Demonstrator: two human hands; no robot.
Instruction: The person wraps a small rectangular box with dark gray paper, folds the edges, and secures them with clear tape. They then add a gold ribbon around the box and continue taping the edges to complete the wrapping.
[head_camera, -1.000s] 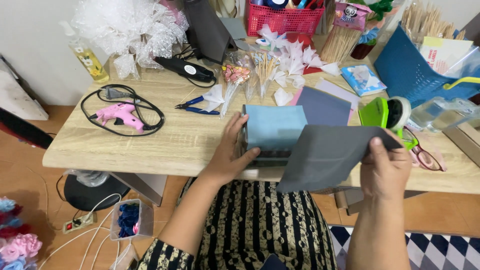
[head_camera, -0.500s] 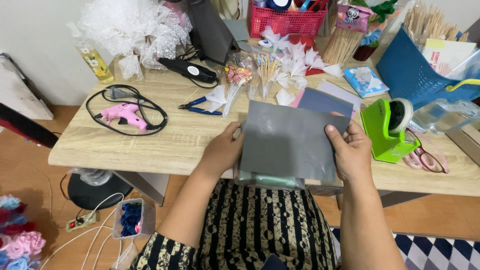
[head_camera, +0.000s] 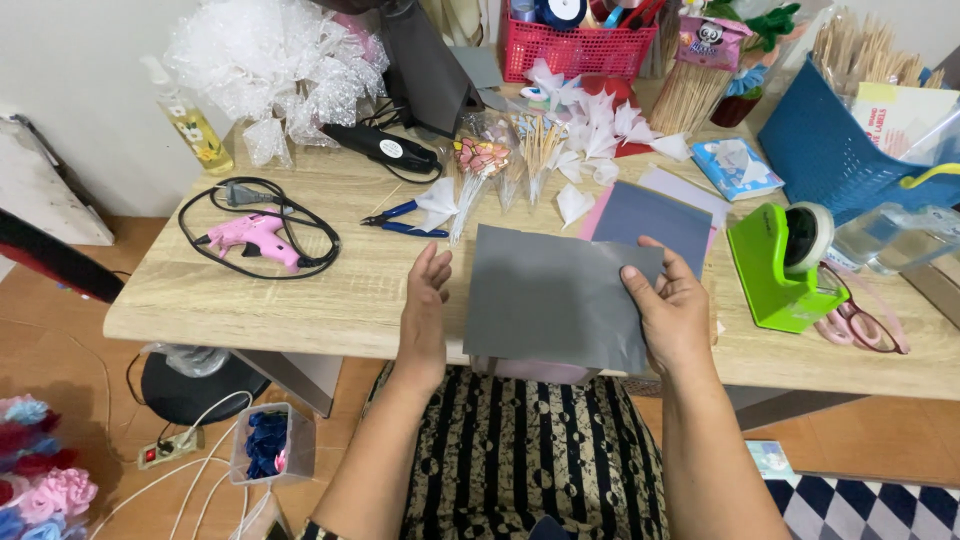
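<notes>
A grey sheet of paper (head_camera: 555, 295) lies flat at the near edge of the wooden table (head_camera: 320, 300), over a thin stack whose pink edge shows below it. My right hand (head_camera: 672, 312) pinches the sheet's right edge, thumb on top. My left hand (head_camera: 426, 305) stands on its side at the sheet's left edge, fingers straight and together, holding nothing. A second dark grey sheet (head_camera: 655, 220) lies on pink and white sheets just behind.
A pink glue gun (head_camera: 255, 238) with black cord sits left. Blue-handled pliers (head_camera: 405, 220) and folded white paper cones (head_camera: 590, 130) lie behind the sheet. A green tape dispenser (head_camera: 785, 265) and pink scissors (head_camera: 865, 325) sit right. Red (head_camera: 580, 45) and blue baskets (head_camera: 830, 150) stand at the back.
A second ago my right hand held the grey sheet up over a light blue stack. The sheet now lies flat over the stack, and my left hand has slid to its left edge.
</notes>
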